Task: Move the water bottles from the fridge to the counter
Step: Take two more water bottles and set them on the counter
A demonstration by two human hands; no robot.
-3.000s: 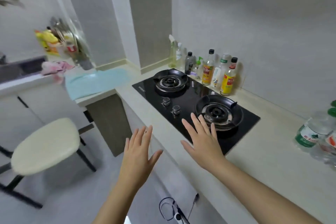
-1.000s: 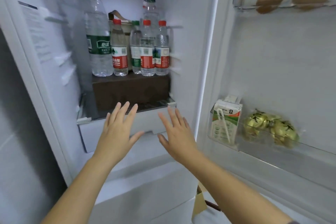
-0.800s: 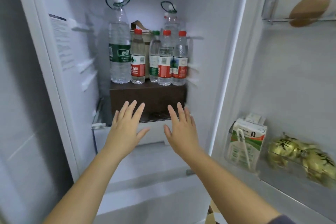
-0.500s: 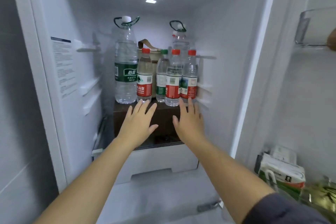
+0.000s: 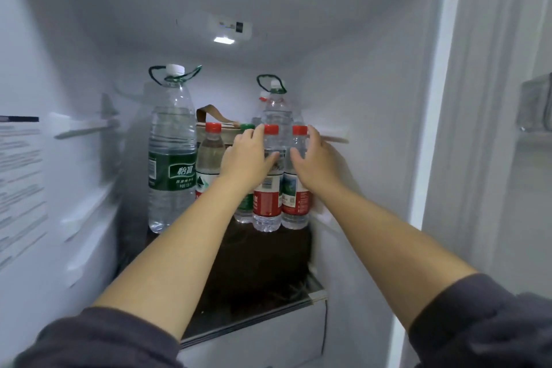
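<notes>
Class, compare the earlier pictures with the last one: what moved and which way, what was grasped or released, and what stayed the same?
Both hands rose from below the shelf into the fridge. The left hand now curls around the middle red-capped bottle, the right hand around the right red-capped bottle; neither looks lifted yet. The large bottle and the other bottles stand where they were.

brown box [image 5: 263, 260], strapped bag [image 5: 209, 116], ceiling light [image 5: 224, 40]
</notes>
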